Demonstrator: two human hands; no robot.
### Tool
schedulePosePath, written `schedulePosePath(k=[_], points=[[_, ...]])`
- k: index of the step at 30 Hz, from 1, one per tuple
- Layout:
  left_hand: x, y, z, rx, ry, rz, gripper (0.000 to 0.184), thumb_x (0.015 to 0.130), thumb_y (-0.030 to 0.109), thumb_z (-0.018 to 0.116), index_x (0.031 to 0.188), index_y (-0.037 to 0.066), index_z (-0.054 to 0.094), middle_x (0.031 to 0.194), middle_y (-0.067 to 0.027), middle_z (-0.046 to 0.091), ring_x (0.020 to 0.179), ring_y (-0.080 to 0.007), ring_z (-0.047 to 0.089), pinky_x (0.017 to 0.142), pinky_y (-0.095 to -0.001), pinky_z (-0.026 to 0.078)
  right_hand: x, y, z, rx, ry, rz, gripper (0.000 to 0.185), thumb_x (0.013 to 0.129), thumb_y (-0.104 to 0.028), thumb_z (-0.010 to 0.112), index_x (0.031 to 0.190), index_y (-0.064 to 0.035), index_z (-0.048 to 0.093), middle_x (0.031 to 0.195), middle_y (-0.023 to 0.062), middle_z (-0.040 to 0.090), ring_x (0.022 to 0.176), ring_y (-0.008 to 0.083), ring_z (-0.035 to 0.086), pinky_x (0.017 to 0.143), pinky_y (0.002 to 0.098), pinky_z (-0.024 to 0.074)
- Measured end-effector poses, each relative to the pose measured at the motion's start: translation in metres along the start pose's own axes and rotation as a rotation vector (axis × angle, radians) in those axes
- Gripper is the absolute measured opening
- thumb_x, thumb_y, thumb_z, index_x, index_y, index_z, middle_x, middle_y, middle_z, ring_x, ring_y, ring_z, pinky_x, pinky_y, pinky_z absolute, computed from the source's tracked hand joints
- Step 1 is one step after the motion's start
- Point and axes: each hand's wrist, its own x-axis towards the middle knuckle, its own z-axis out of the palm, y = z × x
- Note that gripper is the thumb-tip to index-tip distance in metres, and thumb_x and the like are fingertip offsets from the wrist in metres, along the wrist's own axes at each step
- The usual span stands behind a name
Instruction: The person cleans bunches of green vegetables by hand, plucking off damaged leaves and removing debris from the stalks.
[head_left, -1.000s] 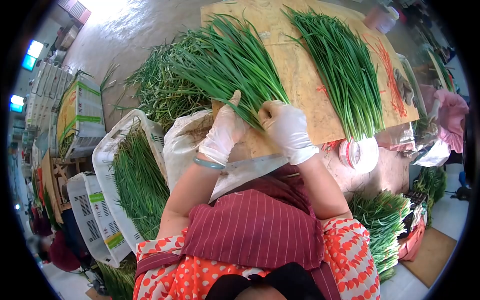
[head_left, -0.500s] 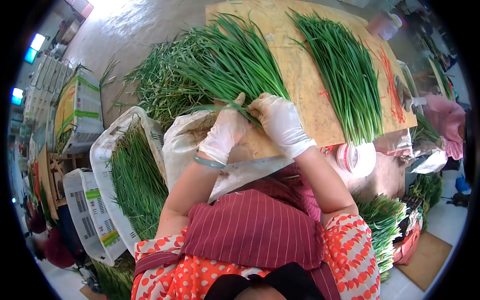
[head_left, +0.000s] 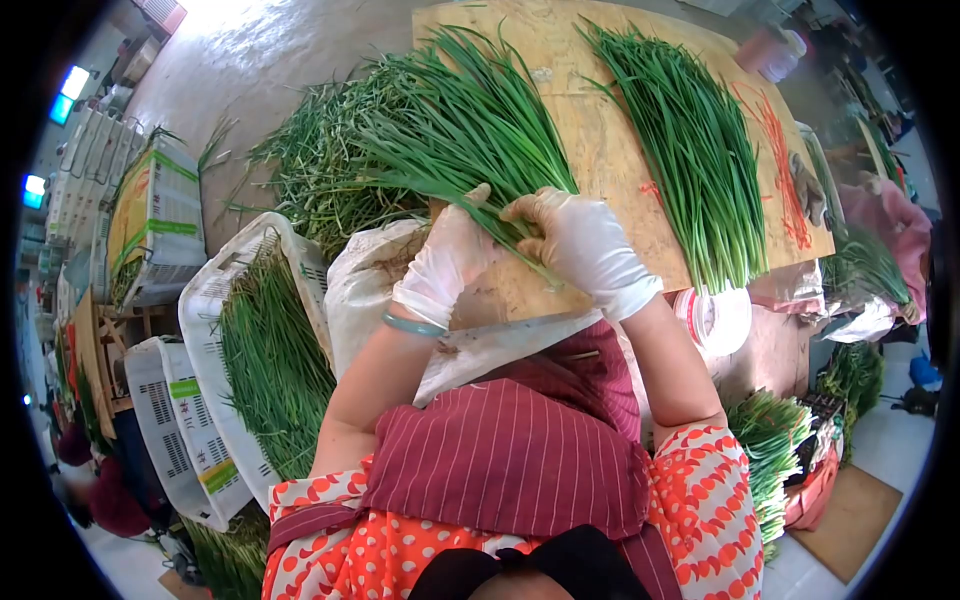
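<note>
Both my hands wear whitish gloves. My left hand (head_left: pixel 450 255) is closed round a few chives (head_left: pixel 490 222) at the near edge of a wooden board (head_left: pixel 615 215), a bracelet at its wrist. Just to its right, my right hand (head_left: pixel 585 245) has its fingers curled at the lower ends of those chives; the fingertips are partly hidden. Beyond both hands a loose bunch of chives (head_left: pixel 480 120) lies on the board, its stems reaching towards my right hand. A second, neater bunch of chives (head_left: pixel 690 150) lies apart on the right.
Withered trimmings (head_left: pixel 320 155) are heaped left of the board. A white crate (head_left: pixel 200 290) of chives stands at my left. Red ties (head_left: pixel 785 170) and a gloved hand of another person (head_left: pixel 808 190) are at the board's right edge. A white tub (head_left: pixel 722 322) sits below it.
My right hand has shifted a little right and nearer to me, and its fingers have parted from the left hand. The chive ends now show between the hands. My left hand has barely moved.
</note>
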Motion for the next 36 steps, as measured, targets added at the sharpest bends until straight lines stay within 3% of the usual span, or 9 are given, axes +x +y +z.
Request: schedulePosePath(k=[4,8,11,14,18,25,29,32,36], points=[[-0.01,0.006,0.006,0.097,0.038,-0.009,0.033,0.095,0.023,0.033,0.118,0.003,0.045,0.114,-0.0121,0.055,0.1,-0.0264,0.055,0.085,-0.0441,0.047,0.006,0.011,-0.003,0.206,0.071,0.09,0.011,0.077,-0.016,0.06,0.081,-0.0069,0.065,0.082,0.0125,0.062,0.08,0.0317,0.059,0.068,0.0402,0.0466],[-0.004,0.002,-0.002,0.104,-0.079,0.032,0.03,0.093,0.022,0.039,0.118,0.006,0.045,0.112,-0.0112,0.055,0.1,-0.0259,0.056,0.084,-0.0446,0.048,0.037,-0.011,-0.022,-0.14,0.007,0.17,0.013,0.078,-0.016,0.061,0.086,-0.0063,0.064,0.089,0.0139,0.063,0.081,0.0321,0.059,0.064,0.0414,0.0477],[-0.003,0.004,-0.007,-0.001,-0.095,-0.011,0.03,0.093,0.022,0.039,0.117,0.006,0.046,0.112,-0.0123,0.055,0.099,-0.0261,0.057,0.082,-0.0459,0.049,0.048,-0.028,-0.022,0.639,0.379,-0.3,0.021,0.074,-0.016,0.065,0.093,-0.0087,0.064,0.09,0.01,0.063,0.081,0.0313,0.059,0.064,0.0409,0.0483],[-0.005,0.008,-0.004,-0.031,-0.339,-0.064,0.031,0.093,0.022,0.039,0.118,0.005,0.044,0.113,-0.0143,0.054,0.099,-0.0266,0.057,0.079,-0.0453,0.051,0.028,-0.024,-0.028,-0.134,0.187,-0.38,0.025,0.068,-0.014,0.069,0.092,-0.0085,0.064,0.087,0.0078,0.062,0.08,0.0289,0.059,0.066,0.038,0.0479],[-0.009,0.003,0.01,0.099,-0.03,0.031,0.032,0.094,0.02,0.036,0.119,0.001,0.042,0.115,-0.0157,0.053,0.1,-0.0273,0.056,0.083,-0.0421,0.05,-0.008,-0.005,0.006,-0.456,-0.048,-0.171,0.013,0.069,-0.011,0.067,0.08,-0.005,0.062,0.08,0.0094,0.062,0.076,0.0278,0.06,0.068,0.0367,0.0475],[-0.004,0.004,-0.01,0.041,-0.148,0.018,0.029,0.095,0.019,0.033,0.114,0.002,0.046,0.116,-0.0158,0.053,0.109,-0.0284,0.051,0.088,-0.0475,0.046,0.023,-0.016,-0.046,0.791,0.025,0.213,0.011,0.085,-0.01,0.058,0.09,-0.0007,0.062,0.08,0.0036,0.063,0.069,0.0106,0.056,0.064,0.0233,0.0461],[-0.008,0.001,0.002,0.132,0.007,0.023,0.031,0.096,0.021,0.031,0.116,0.003,0.044,0.12,-0.0172,0.049,0.112,-0.0307,0.049,0.091,-0.0502,0.042,0.066,-0.029,-0.05,0.809,0.24,-0.109,0.021,0.085,-0.007,0.057,0.105,0.0001,0.059,0.086,0.0021,0.063,0.076,0.009,0.056,0.068,0.0204,0.0469],[-0.013,0.001,0.006,0.122,0.035,0.034,0.034,0.096,0.024,0.026,0.119,0.003,0.041,0.124,-0.0177,0.046,0.113,-0.0321,0.048,0.094,-0.0529,0.039,0.07,-0.006,-0.05,0.262,0.178,-0.174,0.022,0.082,-0.02,0.061,0.099,-0.0074,0.064,0.084,0.0063,0.066,0.074,0.0177,0.062,0.069,0.0269,0.0483],[-0.012,0.003,0.009,0.098,0.029,-0.008,0.039,0.097,0.028,0.021,0.121,0.003,0.039,0.125,-0.0182,0.046,0.114,-0.0334,0.047,0.096,-0.053,0.037,0.03,0.041,-0.019,-0.473,-0.253,0.253,0.026,0.074,-0.038,0.062,0.084,-0.0144,0.068,0.077,0.0116,0.065,0.074,0.0288,0.062,0.069,0.0389,0.0473]])
